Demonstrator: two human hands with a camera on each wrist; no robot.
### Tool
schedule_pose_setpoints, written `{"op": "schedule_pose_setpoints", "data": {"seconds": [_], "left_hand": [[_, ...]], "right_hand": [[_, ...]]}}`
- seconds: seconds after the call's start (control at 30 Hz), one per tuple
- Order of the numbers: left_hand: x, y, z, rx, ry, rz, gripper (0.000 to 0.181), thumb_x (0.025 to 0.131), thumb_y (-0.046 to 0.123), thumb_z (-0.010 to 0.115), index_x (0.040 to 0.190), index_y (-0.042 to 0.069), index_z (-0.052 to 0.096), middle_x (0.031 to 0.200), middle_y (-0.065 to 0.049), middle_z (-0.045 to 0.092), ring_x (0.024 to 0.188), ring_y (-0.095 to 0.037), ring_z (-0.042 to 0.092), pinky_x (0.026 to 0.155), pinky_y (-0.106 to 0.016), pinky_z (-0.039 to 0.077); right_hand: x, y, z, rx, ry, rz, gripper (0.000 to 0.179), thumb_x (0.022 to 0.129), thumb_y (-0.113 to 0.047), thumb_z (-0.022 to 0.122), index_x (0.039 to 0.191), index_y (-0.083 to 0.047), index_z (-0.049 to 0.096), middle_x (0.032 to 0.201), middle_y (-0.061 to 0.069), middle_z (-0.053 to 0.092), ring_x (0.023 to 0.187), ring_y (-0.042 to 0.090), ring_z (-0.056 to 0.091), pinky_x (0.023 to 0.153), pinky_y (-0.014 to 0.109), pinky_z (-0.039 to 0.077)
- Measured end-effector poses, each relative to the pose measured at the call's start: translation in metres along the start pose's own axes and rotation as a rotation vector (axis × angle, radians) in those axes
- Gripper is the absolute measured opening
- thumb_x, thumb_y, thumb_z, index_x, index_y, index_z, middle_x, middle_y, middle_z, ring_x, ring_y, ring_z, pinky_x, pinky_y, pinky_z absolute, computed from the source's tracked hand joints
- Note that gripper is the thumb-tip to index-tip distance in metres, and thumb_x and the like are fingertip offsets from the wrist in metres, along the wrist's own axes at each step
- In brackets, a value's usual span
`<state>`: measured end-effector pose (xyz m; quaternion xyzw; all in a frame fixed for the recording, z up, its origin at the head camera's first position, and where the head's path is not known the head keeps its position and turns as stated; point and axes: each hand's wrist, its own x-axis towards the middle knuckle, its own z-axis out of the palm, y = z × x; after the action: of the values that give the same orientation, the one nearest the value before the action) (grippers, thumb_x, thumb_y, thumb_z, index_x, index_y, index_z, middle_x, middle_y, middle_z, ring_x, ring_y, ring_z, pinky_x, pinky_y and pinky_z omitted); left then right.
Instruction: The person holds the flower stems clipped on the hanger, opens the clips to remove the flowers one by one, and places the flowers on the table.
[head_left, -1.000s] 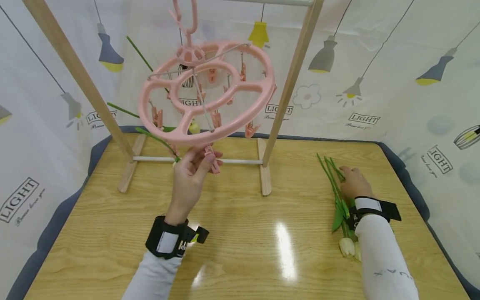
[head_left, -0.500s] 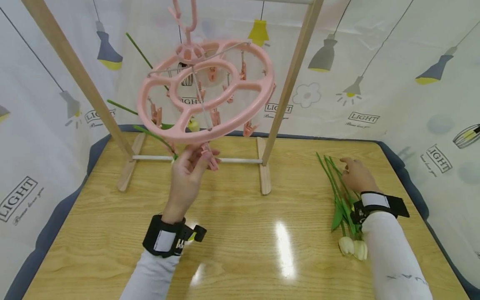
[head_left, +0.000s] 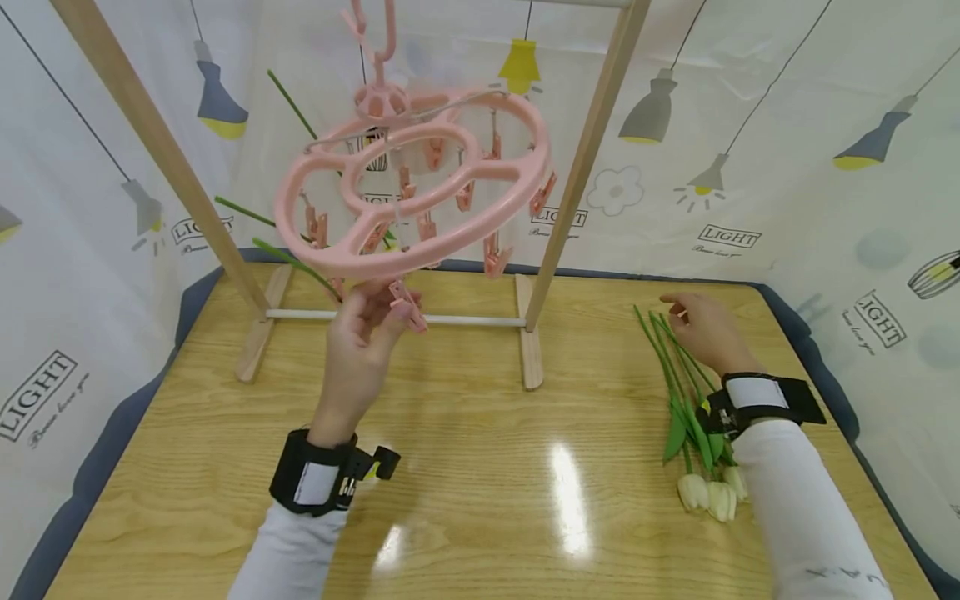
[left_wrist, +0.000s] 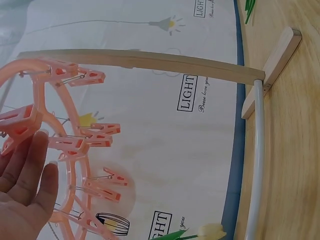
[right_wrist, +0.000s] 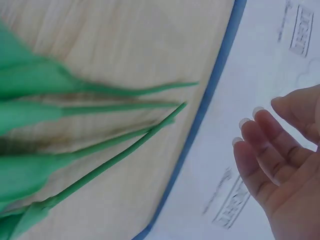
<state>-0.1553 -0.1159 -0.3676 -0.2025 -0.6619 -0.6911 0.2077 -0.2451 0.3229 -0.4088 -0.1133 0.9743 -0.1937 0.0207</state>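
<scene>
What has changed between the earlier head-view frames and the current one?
The right hand has shifted farther from the wearer, its sleeve moving right and uncovering more white tulip blooms. The left hand has moved slightly left with the pink clip it holds, and the pink clip hanger has turned a little. The wooden rack stayed put.

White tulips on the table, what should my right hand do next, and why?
Probably move the right hand onto the white tulips and pinch one stem: it holds nothing near the stem ends, while the left hand holds a pink clothespin.
</scene>
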Motion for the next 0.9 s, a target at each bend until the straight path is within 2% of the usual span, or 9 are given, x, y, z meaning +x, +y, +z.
{"op": "schedule_pose_setpoints", "data": {"seconds": [0.17,0.33,0.37,0.47,0.57,0.6,0.73,0.83,0.9], "left_hand": [[0.002,0.002,-0.005,0.084,0.002,0.069,0.035,0.097,0.007,0.056,0.128,-0.008,0.051,0.106,-0.005,0.062,0.098,-0.015,0.064,0.094,-0.022,0.051],[0.0,0.005,-0.007,0.033,-0.037,0.05,0.042,0.097,0.007,0.057,0.136,-0.003,0.046,0.103,0.007,0.064,0.103,-0.017,0.063,0.091,-0.021,0.052],[-0.001,0.005,-0.008,0.021,-0.05,0.038,0.044,0.096,0.006,0.057,0.138,-0.002,0.045,0.104,0.006,0.065,0.104,-0.017,0.063,0.09,-0.02,0.053],[-0.003,0.006,-0.008,0.039,-0.084,0.014,0.049,0.095,0.0,0.057,0.141,-0.002,0.04,0.113,-0.011,0.067,0.107,-0.013,0.063,0.09,-0.018,0.053],[-0.006,0.005,-0.011,0.139,-0.085,0.041,0.046,0.095,0.002,0.056,0.139,-0.005,0.043,0.118,-0.027,0.062,0.11,-0.017,0.06,0.095,-0.02,0.049],[-0.006,0.004,-0.012,0.179,-0.077,0.059,0.045,0.095,0.003,0.056,0.137,-0.006,0.045,0.118,-0.031,0.061,0.11,-0.019,0.059,0.097,-0.022,0.048],[-0.01,0.001,-0.02,0.315,-0.007,0.141,0.036,0.094,0.005,0.053,0.127,-0.009,0.055,0.12,-0.03,0.06,0.111,-0.026,0.055,0.101,-0.031,0.043],[-0.012,-0.001,-0.026,0.331,0.075,0.214,0.032,0.091,0.002,0.049,0.117,-0.014,0.06,0.115,-0.032,0.062,0.109,-0.021,0.058,0.099,-0.028,0.045],[-0.013,-0.002,-0.029,0.296,0.159,0.267,0.029,0.091,0.002,0.048,0.107,-0.017,0.062,0.102,-0.028,0.068,0.099,-0.016,0.062,0.092,-0.022,0.049]], "right_hand": [[0.006,-0.021,-0.001,-0.009,-0.001,-0.057,0.036,0.099,-0.004,0.046,0.133,0.006,0.051,0.111,0.032,0.062,0.097,0.042,0.058,0.077,0.058,0.049],[0.011,-0.051,-0.003,0.026,0.021,-0.111,0.035,0.098,-0.004,0.049,0.132,0.003,0.054,0.11,0.027,0.063,0.099,0.039,0.059,0.077,0.055,0.05],[0.013,-0.056,-0.002,0.033,0.023,-0.118,0.035,0.098,-0.004,0.049,0.132,0.002,0.054,0.111,0.026,0.063,0.099,0.038,0.059,0.076,0.054,0.051],[0.016,-0.069,0.0,0.08,0.031,-0.139,0.034,0.098,-0.004,0.049,0.131,0.001,0.056,0.112,0.026,0.062,0.101,0.038,0.059,0.077,0.054,0.05],[0.018,-0.077,0.002,0.114,0.046,-0.159,0.032,0.098,-0.004,0.05,0.129,0.0,0.057,0.111,0.025,0.062,0.1,0.037,0.059,0.077,0.054,0.051],[0.019,-0.078,0.002,0.126,0.058,-0.171,0.032,0.098,-0.004,0.051,0.128,0.001,0.058,0.109,0.025,0.062,0.099,0.037,0.059,0.077,0.054,0.051],[0.019,-0.082,0.002,0.156,0.081,-0.193,0.03,0.097,-0.003,0.052,0.126,0.002,0.059,0.106,0.024,0.062,0.097,0.037,0.06,0.077,0.054,0.051],[0.018,-0.084,0.001,0.169,0.063,-0.177,0.03,0.098,-0.005,0.051,0.127,0.001,0.058,0.108,0.024,0.062,0.099,0.037,0.059,0.078,0.054,0.05],[0.018,-0.086,0.002,0.176,0.039,-0.16,0.031,0.099,-0.007,0.05,0.128,-0.001,0.058,0.112,0.023,0.062,0.101,0.036,0.058,0.078,0.053,0.05]]}}
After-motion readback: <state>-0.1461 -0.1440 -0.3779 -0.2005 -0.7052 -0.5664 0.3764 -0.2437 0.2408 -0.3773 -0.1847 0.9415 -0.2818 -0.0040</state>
